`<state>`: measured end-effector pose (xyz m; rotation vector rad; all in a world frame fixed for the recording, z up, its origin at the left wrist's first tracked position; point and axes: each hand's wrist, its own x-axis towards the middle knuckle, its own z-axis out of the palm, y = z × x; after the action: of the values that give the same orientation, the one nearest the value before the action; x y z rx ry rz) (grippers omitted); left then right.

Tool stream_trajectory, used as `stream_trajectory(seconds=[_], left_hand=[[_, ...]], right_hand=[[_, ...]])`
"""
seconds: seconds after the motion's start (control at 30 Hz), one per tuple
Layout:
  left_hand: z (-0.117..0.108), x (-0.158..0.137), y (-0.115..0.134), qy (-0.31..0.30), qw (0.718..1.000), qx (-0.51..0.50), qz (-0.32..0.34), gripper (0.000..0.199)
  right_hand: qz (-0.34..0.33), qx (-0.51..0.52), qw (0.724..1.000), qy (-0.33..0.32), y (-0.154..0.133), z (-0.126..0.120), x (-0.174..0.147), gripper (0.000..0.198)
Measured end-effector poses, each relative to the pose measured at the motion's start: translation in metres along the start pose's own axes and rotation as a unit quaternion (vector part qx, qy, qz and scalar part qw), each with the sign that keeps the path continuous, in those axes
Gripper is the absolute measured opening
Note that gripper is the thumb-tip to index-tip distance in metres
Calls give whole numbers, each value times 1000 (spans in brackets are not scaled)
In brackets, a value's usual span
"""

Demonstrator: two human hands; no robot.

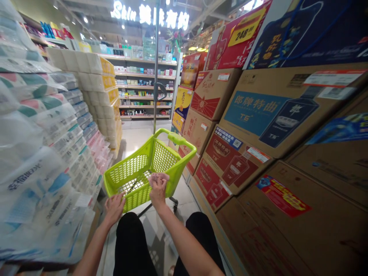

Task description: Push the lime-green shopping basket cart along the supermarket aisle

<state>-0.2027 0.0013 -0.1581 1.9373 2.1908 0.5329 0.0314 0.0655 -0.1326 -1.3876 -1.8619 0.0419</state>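
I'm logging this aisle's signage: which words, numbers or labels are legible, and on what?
"Skin": lit sign; the characters after it are too blurred.
"248": yellow price tag; its smaller digits are unclear.
"郎牌特曲" and "T6": blue-panelled carton.
"郎" and "T6": bottle printed on that carton.
"郎牌特曲": red-panelled carton below.
Too small or blurred: wrapped packs, navy box, shelf goods, other carton labels.

Cramped aisle; clock ctr = green cart [139,199], 12 = ahead.
Open top: hand can dip in from above. Bare floor [132,135] at 11, thin strip at 4. Blocked: pole [155,115] at 12, cartons [214,161] 2–4, wrapped packs [66,149] 8–10; R hand [158,193] w/ cloth [157,177] at 5, L hand [114,207] at 7.
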Motion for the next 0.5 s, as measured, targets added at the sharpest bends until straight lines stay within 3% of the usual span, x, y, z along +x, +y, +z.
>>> stream_trajectory(seconds=[0.13, 0.3, 0.43, 0.5], left_hand=[[-1, -2, -7, -5, 999, -46, -4, 47], [-3, -7, -4, 4, 990, -135, -25, 56], [-3, -12, 6, 15, 967, -245, -65, 58], [-6, -17, 6, 21, 951, -303, -58, 60]], right_hand=[[-40, 12, 999, -27, -13, 8, -11, 69], [3, 9, 1000, -2, -31, 10, -23, 62], [-94, 52, 993, -53, -51, 17, -35, 51], [-91, 53, 993, -55, -53, 18, -36, 51]])
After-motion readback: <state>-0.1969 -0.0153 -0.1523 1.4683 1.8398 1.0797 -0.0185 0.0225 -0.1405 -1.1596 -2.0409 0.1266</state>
